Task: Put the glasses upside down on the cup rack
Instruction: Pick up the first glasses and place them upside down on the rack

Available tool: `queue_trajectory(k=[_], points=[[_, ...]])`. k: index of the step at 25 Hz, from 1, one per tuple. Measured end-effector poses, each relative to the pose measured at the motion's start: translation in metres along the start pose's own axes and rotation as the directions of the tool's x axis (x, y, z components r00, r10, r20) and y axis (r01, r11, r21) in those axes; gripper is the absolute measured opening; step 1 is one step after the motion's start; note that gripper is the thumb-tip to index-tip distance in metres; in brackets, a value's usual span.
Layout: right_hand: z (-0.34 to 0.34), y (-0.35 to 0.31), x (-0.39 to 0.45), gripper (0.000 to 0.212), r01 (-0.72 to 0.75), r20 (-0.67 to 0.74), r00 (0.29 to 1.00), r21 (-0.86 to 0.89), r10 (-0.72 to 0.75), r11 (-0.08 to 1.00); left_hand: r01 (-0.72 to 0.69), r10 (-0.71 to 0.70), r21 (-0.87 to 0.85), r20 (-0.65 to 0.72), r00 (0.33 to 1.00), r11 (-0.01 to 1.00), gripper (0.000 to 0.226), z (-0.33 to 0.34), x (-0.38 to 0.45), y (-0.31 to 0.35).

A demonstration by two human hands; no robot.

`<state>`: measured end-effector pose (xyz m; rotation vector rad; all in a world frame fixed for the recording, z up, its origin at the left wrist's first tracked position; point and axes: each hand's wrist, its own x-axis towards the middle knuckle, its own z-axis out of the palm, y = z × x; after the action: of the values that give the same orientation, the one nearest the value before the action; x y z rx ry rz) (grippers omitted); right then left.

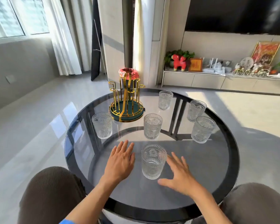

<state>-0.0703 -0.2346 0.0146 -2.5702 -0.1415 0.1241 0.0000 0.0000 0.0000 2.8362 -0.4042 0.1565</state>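
The nearest glass (153, 161) stands upright, mouth up, on the round glass counter (217, 180) right between your hands. Your left hand (120, 160) lies flat with fingers spread just left of it, holding nothing; your right hand (179, 172) sits just to its right, fingers spread and thumb out, palm down, also gripping nothing. Whether the right fingertips touch the glass wall you cannot tell from here.

Beyond it, a second glass (152, 126) stands upright near the middle of the counter. The gold wire cup rack (126, 102) with its dark green tray base stands at the far left, its pegs bare. A third glass (102, 125) is just beside the rack's base on the left. A fourth glass (165, 100) stands at the far edge, right of the rack. Two more, one (196, 110) behind the other (202, 129), crowd together at the right edge.

A red-lined bin (128, 73) shows on the floor behind the rack. Your knees flank the counter's near rim.
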Motion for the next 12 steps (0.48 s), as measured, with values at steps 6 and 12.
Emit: queue_trajectory(k=[6, 12], points=[[0.009, -0.034, 0.002, 0.074, 0.045, -0.146, 0.989, 0.294, -0.002, 0.955, 0.006, -0.006, -0.022, -0.004, 1.0, 1.0, 0.056, 0.001, 0.0, -0.001], [-0.03, -0.064, 0.03, 0.063, 0.218, -0.294, 0.956, 0.718, 0.004, 0.661, -0.074, 0.058, -0.16, -0.099, 0.993, 0.984, 0.034, -0.078, 0.049, -0.009]])
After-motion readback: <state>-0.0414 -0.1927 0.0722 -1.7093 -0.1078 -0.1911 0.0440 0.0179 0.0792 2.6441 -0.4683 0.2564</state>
